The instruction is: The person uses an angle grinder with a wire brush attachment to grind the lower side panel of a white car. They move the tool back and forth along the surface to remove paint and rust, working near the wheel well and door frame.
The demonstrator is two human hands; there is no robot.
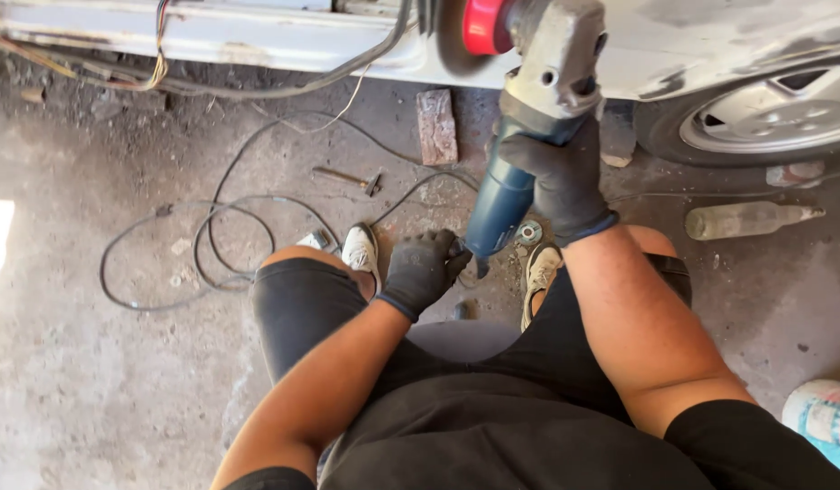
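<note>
A blue angle grinder (511, 195) with a grey metal head points up at the lower edge of a white car body (674, 54). A red part (479, 25) sits at its head beside the disc. My right hand (561, 177), in a dark glove, is wrapped around the grinder's body. Down at the grinder's tail end, where the cable comes out, is my left hand (420, 270), also gloved; its fingers are curled and touch that end. I sit low with my knees apart.
A black cable (211, 240) loops over the concrete floor to the left. A hammer (347, 179) and a brick (436, 127) lie near the car. A dusty glass bottle (747, 220) lies right, below the car wheel (765, 118). A colourful bundle (824, 422) sits at bottom right.
</note>
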